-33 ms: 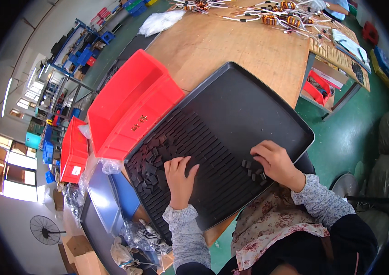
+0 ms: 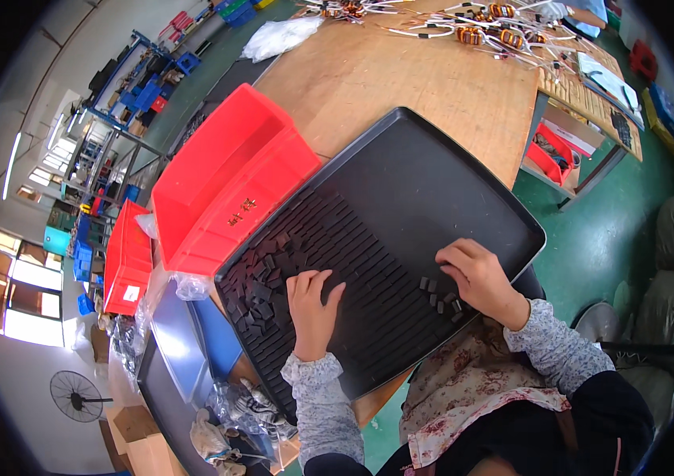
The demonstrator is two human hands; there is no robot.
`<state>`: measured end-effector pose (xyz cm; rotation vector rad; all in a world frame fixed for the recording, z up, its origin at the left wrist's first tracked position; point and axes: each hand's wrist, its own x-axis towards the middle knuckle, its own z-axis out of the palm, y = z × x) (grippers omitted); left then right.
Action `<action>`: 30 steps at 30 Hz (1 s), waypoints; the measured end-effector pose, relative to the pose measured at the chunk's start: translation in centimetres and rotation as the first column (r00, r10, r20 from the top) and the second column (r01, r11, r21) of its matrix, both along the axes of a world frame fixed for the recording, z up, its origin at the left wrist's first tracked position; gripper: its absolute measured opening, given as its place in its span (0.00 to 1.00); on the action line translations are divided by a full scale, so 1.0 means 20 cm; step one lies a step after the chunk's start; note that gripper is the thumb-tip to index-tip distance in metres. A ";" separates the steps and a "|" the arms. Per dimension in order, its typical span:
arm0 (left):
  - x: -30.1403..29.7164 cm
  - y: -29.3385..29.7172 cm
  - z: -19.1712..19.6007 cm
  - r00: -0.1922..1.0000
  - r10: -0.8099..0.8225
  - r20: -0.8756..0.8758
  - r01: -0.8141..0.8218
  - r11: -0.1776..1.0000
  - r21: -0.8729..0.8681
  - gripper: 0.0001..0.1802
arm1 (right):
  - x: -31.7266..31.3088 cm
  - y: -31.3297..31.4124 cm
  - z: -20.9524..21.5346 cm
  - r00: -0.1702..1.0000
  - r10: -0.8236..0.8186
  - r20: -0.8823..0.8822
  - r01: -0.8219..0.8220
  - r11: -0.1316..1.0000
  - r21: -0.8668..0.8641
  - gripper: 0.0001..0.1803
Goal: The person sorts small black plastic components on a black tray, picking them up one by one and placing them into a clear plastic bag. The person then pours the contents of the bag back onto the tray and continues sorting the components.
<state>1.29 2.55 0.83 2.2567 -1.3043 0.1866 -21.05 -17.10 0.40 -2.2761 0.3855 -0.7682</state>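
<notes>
A large black tray (image 2: 448, 174) with a raised rim lies slanted on the table before me. Small black rectangular blocks (image 2: 353, 254) stand in close rows across its middle and near-left part. Loose blocks (image 2: 261, 285) are heaped at the tray's left side. My left hand (image 2: 311, 309) hovers over the blocks beside this heap, thumb apart from the fingers, holding nothing visible. Over the tray's right part, my right hand (image 2: 480, 282) has its fingers curled toward the thumb; whether anything is pinched there is hidden. Several separate small blocks (image 2: 434, 297) lie just beside it.
A red bin (image 2: 234, 182) stands against the tray's far-left edge, another red bin (image 2: 129, 262) beyond it. Wired copper coils (image 2: 503, 32) lie at the wooden table's (image 2: 400, 71) far end, where another person's gloved hand (image 2: 553, 11) shows. Gloves and plastic bags (image 2: 245, 412) lie at lower left.
</notes>
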 end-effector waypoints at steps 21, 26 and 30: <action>-0.06 -0.03 -0.03 0.708 -0.216 -0.673 0.012 0.956 -0.294 0.05 | 0.61 -0.08 0.15 0.880 0.433 0.195 -0.475 0.776 0.415 0.09; -0.08 -0.02 -0.02 0.545 -0.212 -0.811 -0.091 0.947 -0.309 0.05 | 0.76 -0.04 0.03 0.805 0.512 0.300 -0.557 0.477 0.679 0.06; -0.08 -0.04 -0.05 0.449 -0.266 -0.853 -0.192 0.904 -0.383 0.10 | 0.70 -0.02 -0.03 0.785 0.535 0.312 -0.514 0.284 0.809 0.04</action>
